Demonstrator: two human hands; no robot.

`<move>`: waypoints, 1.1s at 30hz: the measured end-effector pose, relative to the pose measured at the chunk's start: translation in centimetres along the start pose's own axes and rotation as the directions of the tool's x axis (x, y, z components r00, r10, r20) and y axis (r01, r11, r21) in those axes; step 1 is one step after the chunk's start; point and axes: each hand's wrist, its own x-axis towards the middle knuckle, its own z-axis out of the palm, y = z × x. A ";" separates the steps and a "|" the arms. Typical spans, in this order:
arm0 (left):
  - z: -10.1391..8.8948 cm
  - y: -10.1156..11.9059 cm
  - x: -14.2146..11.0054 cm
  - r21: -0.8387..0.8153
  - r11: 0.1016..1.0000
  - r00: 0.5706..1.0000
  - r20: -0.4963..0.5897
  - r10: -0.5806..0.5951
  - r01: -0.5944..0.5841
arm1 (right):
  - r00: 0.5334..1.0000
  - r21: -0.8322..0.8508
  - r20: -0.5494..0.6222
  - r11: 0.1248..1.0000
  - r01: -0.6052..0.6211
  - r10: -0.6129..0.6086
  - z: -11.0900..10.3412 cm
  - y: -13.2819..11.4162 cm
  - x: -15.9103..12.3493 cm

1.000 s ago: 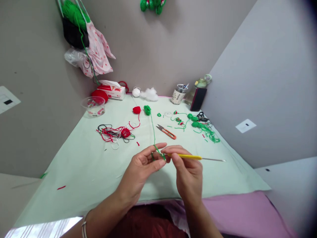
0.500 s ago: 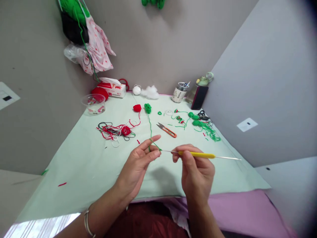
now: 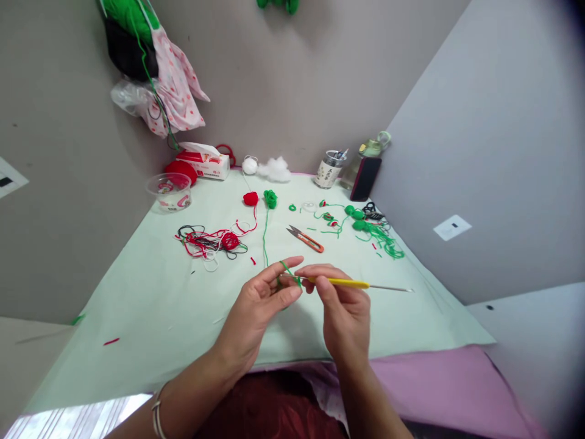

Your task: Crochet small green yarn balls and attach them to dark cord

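Note:
My left hand (image 3: 262,299) is closed on green yarn (image 3: 265,241), which loops over the raised index finger and is pinched near the thumb tip. The strand runs back to a small green yarn ball (image 3: 270,199) on the table. In my right hand (image 3: 346,305) is a crochet hook (image 3: 345,282) with a yellow handle, held like a pen and pointing left. Its near tip meets the green yarn at the left fingertips, partly hidden by fingers. The hook's other metal end sticks out to the right.
Orange thread snips (image 3: 305,239) lie beyond my hands. At left are tangled yarns (image 3: 208,244) and a clear tub (image 3: 169,194); at right, green crocheted pieces (image 3: 359,224) with loose ends. A tissue box (image 3: 204,163), pen cup (image 3: 329,171) and phone (image 3: 366,178) stand along the back.
My right hand has moved left with the crochet hook, bringing it close to the left fingertips. The hook's tip now reaches in among the left fingers, and the yarn strand has shifted left.

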 end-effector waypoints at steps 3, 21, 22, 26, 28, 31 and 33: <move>0.2 -0.4 0.1 -0.003 1.000 1.000 -0.020 0.006 -0.006 | 0.996 -0.123 0.016 0.988 0.088 -0.086 0.5 0.0 -0.5; 0.1 -0.7 0.6 -0.122 0.991 0.998 -0.005 -0.059 0.058 | 0.936 -0.383 -0.033 0.869 0.312 -0.350 0.5 0.7 -1.0; 0.0 -0.6 0.6 -0.130 0.987 0.996 0.005 -0.091 0.091 | 0.952 -0.303 -0.076 0.916 0.261 -0.297 0.3 0.6 -0.8; -0.1 -0.1 0.5 -0.064 0.997 0.999 -0.028 -0.036 0.034 | 0.992 0.059 -0.124 0.997 0.042 -0.034 -0.4 0.2 -0.1; 0.1 -0.1 0.4 -0.027 1.000 1.000 -0.002 -0.005 0.005 | 0.999 0.068 -0.042 0.998 -0.010 0.013 -0.3 0.2 0.0; 0.2 -0.1 0.3 0.000 1.000 0.999 0.049 -0.005 0.005 | 0.999 0.039 0.004 0.998 -0.044 0.044 0.0 0.4 -0.1; 0.1 -0.1 0.3 0.014 1.000 0.997 0.077 -0.012 0.011 | 0.997 0.108 -0.020 0.991 -0.075 0.077 0.1 0.7 -0.2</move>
